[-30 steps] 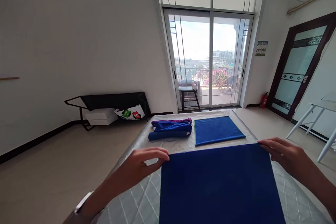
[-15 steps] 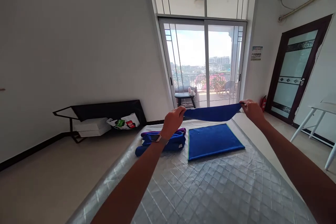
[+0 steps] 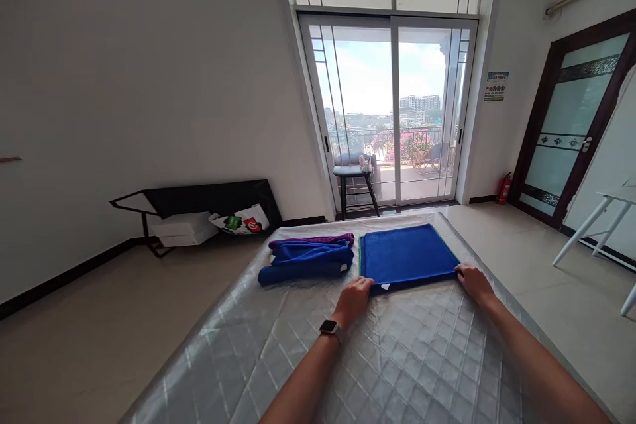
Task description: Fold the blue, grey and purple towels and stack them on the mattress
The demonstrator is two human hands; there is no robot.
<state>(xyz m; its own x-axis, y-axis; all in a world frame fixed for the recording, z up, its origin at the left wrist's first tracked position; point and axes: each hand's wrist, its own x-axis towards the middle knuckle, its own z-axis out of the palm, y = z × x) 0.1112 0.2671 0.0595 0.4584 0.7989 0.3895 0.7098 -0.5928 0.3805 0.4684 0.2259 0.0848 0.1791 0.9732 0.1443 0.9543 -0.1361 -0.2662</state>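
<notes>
A blue cloth (image 3: 410, 253) lies flat in a neat rectangle, with a green edge showing at its left and right sides. My left hand (image 3: 354, 298), with a watch on the wrist, pinches its near left corner beside a small white tag. At the near right corner, my right hand (image 3: 474, 283) grips the cloth between thumb and fingers. Just left of it rests a loose pile of folded cloths (image 3: 311, 258), blue with a purple one at the back. Everything lies on a silver quilted cover (image 3: 422, 344).
A black stool (image 3: 355, 173) stands beyond the far edge, before the sliding glass door (image 3: 392, 112). Along the left wall are white boxes (image 3: 183, 228) and a printed bag (image 3: 241, 220) by a black frame. A white-legged table (image 3: 603, 218) is at right.
Both hands have come down and nearer with the stretched blue cloth. It was held up in the air behind the flat blue cloth and now lies on top of it.
</notes>
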